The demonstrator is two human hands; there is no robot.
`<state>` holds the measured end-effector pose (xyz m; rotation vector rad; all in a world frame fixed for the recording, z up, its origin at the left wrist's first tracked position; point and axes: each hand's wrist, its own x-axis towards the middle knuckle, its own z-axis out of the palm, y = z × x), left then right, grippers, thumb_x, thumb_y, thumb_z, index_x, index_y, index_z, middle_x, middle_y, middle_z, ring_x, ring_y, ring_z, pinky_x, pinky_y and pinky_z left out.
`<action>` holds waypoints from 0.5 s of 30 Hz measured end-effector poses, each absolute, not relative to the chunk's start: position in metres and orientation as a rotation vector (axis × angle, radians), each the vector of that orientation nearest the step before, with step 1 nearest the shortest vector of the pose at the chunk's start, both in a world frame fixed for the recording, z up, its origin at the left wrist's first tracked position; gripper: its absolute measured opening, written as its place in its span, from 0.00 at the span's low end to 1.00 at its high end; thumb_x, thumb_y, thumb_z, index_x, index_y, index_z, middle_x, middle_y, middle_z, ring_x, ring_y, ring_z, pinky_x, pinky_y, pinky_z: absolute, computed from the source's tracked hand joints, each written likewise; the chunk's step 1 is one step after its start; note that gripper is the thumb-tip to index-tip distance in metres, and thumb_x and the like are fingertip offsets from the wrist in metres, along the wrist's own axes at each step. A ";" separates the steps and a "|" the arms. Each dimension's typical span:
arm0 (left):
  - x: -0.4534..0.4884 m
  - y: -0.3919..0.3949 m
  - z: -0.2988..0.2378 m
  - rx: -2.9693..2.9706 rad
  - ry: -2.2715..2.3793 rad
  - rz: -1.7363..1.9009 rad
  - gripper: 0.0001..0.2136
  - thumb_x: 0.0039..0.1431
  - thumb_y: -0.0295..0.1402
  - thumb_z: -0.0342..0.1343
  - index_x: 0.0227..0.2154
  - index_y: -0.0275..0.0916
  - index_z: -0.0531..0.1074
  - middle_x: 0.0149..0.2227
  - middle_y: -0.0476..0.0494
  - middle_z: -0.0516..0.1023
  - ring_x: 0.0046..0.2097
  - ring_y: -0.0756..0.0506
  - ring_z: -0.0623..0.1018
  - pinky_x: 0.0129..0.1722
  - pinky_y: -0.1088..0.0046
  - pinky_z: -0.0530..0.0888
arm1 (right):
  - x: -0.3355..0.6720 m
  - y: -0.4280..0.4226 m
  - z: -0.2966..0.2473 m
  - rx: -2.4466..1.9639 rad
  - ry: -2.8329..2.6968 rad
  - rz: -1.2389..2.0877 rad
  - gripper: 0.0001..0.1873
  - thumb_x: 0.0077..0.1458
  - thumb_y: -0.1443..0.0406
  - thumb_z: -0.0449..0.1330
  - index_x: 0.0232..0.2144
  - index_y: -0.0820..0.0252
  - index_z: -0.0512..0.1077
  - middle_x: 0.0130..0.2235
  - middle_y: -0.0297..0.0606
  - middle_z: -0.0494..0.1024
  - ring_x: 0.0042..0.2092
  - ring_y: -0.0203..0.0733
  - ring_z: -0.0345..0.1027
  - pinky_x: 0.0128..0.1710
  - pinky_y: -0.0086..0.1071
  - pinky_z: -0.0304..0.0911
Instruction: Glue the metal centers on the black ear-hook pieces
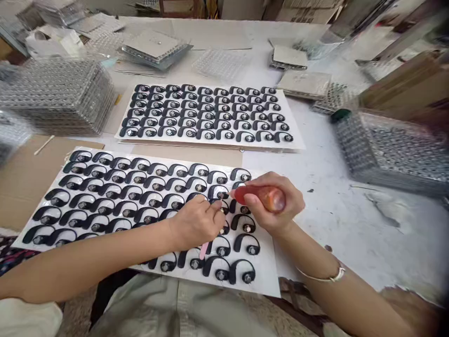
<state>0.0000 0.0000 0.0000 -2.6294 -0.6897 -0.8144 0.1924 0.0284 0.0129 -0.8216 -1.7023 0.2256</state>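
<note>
Two white sheets of parts on a worn white table (354,234): the near sheet (266,281) and, beyond it, the far sheet (298,145). Just below the near sheet's front edge, a lap in beige trousers (157,309). Under the near sheet's left side, a brown cardboard piece (24,182). Farther left of the near sheet, a tall stack of clear blister trays (59,96); to its right, a deep stack of filled trays (393,145). Straight past the near sheet, several cardboard-topped stacks, and at the top edge, blurred boxes and furniture.

Right hand (277,206), with a thin metal bangle (322,276) at the wrist, closed around a red rubber bulb (259,196), its narrow tip almost at one black ear-hook piece (222,194) on the near sheet. Left hand (196,222) half curled, fingertips (213,208) down among the ear-hook pieces, a pink stick (203,250) showing beneath it, the grip on the stick hidden.

Two hands, one bulb, one stick. Roughly sixty ear-hook pieces visible on the near sheet, some hidden by the hands; roughly eighty on the far sheet, in tidy rows.
</note>
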 end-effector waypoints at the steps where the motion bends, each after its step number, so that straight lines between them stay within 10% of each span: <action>1: 0.000 -0.001 0.001 -2.627 -0.689 -0.810 0.10 0.60 0.22 0.52 0.23 0.34 0.66 0.31 0.35 0.79 0.24 0.47 0.72 0.25 0.69 0.67 | 0.192 0.028 0.013 -0.826 -1.708 0.223 0.11 0.47 0.64 0.66 0.34 0.60 0.70 0.26 0.36 0.75 0.24 0.36 0.68 0.21 0.30 0.64; 15: 0.000 -0.001 0.003 -2.620 -0.680 -0.789 0.09 0.61 0.22 0.50 0.25 0.33 0.67 0.32 0.35 0.79 0.25 0.47 0.72 0.26 0.70 0.67 | 0.187 0.029 0.016 -0.808 -1.762 0.145 0.12 0.50 0.59 0.64 0.35 0.58 0.69 0.26 0.35 0.76 0.23 0.37 0.69 0.20 0.30 0.66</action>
